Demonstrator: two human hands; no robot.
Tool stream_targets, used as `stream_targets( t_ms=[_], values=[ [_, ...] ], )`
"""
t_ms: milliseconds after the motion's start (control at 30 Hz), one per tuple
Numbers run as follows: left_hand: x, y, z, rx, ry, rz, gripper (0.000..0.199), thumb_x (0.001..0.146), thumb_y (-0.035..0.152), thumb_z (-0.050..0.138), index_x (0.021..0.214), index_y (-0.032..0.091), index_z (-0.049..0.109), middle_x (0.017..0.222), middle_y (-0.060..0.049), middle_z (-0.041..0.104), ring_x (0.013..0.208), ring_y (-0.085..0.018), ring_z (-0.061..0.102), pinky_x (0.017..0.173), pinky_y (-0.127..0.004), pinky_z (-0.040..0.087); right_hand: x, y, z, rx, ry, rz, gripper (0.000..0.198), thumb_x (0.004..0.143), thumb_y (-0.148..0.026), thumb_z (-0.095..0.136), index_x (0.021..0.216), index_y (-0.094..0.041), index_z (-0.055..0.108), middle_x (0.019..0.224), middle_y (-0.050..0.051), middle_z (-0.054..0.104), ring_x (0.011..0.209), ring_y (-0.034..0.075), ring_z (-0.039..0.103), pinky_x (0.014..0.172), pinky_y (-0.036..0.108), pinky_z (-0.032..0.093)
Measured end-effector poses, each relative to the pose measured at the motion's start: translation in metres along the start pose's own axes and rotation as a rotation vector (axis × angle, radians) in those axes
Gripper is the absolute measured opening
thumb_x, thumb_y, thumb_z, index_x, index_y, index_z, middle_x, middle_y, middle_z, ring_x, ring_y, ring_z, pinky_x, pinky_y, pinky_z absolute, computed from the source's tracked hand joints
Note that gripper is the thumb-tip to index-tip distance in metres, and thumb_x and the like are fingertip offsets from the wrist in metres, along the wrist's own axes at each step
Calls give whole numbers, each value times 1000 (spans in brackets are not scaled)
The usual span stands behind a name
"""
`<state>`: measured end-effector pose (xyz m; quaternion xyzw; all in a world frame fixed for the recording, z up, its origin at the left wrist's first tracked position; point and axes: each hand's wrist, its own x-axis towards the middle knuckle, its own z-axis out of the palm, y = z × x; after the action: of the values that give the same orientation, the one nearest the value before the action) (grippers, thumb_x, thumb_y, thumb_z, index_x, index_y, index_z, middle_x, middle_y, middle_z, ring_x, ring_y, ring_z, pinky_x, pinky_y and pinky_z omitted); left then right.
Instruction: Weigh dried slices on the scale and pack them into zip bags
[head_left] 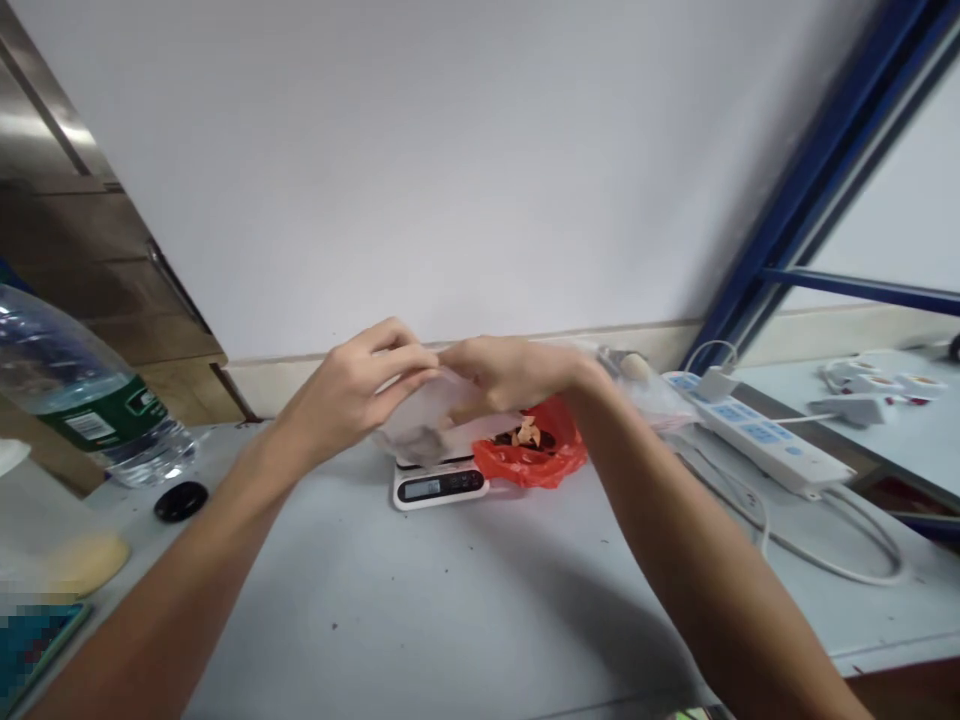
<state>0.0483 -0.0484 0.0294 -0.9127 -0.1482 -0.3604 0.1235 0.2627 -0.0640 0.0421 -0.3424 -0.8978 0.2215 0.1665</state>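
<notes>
A thin see-through plastic bag (416, 408) with something greyish at its bottom rests on a white kitchen scale (441, 488). My left hand (367, 385) pinches the bag's upper edge between thumb and fingers. From the other side my right hand (510, 372) grips the same rim, its fingers curled and one pointing down by the bag. Just right of the scale sits an open red plastic bag (559, 455) holding dark and tan dried pieces (527, 433), partly under my right wrist. The scale's display is lit but too blurred to read.
Another see-through bag (645, 385) lies behind my right forearm. A white power strip (765, 435) with cables is at the right, beside a blue metal frame (787, 190). At the left stand a large water bottle (97, 400) and a black round cap (181, 501). A wall rises behind.
</notes>
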Motion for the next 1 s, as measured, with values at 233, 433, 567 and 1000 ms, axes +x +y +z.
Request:
stream_targets(
  t_ms=[233, 433, 567, 1000],
  values=[
    [41, 23, 24, 30, 235, 62, 24, 98, 30, 61, 78, 19, 70, 80, -2, 69, 73, -15, 63, 69, -27, 52, -72, 24, -26, 77, 177, 104, 21, 86, -13, 51, 87, -13, 72, 80, 3, 74, 72, 14, 65, 69, 28, 53],
    [36, 25, 65, -256, -120, 38, 32, 103, 23, 39, 102, 17, 70, 101, -7, 74, 89, -18, 69, 81, -31, 57, -145, 49, -51, -337, 980, 358, 42, 99, -20, 42, 133, -20, 66, 127, 12, 72, 119, 29, 65, 103, 53, 50],
    [29, 30, 87, -329, -311, -38, 31, 102, 28, 42, 114, 19, 69, 111, -8, 74, 101, -21, 68, 90, -34, 56, -159, 83, -16, -639, 803, 561, 50, 98, -27, 48, 148, -23, 54, 158, 11, 46, 148, 37, 36, 119, 63, 30],
    [3, 30, 79, -282, -316, -172, 34, 100, 33, 41, 105, 19, 72, 108, -9, 72, 100, -23, 67, 90, -37, 56, -155, 92, 3, -421, 725, 504, 52, 96, -61, 49, 134, -30, 65, 155, 9, 51, 149, 35, 36, 119, 64, 28]
  ],
)
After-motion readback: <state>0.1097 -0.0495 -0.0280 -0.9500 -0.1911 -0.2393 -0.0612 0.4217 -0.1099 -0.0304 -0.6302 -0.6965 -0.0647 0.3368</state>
